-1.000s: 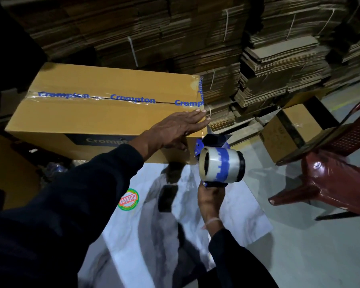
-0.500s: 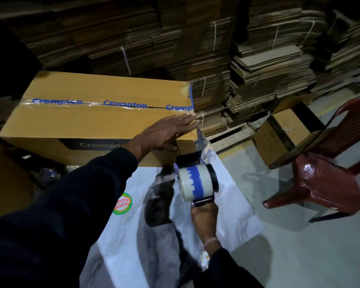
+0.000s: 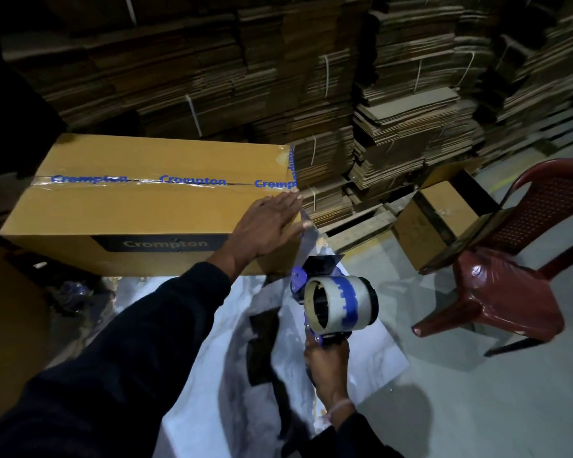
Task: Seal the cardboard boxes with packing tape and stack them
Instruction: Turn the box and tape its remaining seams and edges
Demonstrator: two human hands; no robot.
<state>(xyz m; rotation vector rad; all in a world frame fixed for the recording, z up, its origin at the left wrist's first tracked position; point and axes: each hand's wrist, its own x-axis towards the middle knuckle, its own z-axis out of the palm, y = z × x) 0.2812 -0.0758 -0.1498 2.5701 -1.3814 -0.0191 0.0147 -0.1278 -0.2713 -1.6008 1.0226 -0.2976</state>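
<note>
The yellow-brown taped cardboard box (image 3: 146, 206) sits at ten o'clock. The left hand (image 3: 267, 226) presses it flat-fingered; the right hand (image 3: 328, 361) grips the blue tape dispenser (image 3: 334, 302). The trailing clear tape could fold onto itself.

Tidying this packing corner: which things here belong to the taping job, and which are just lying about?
In use: Crompton box, left hand flat on it; tape dispenser, gripped by right hand.
Lying about: red plastic chair, small open carton, flattened cardboard stacks.
</note>
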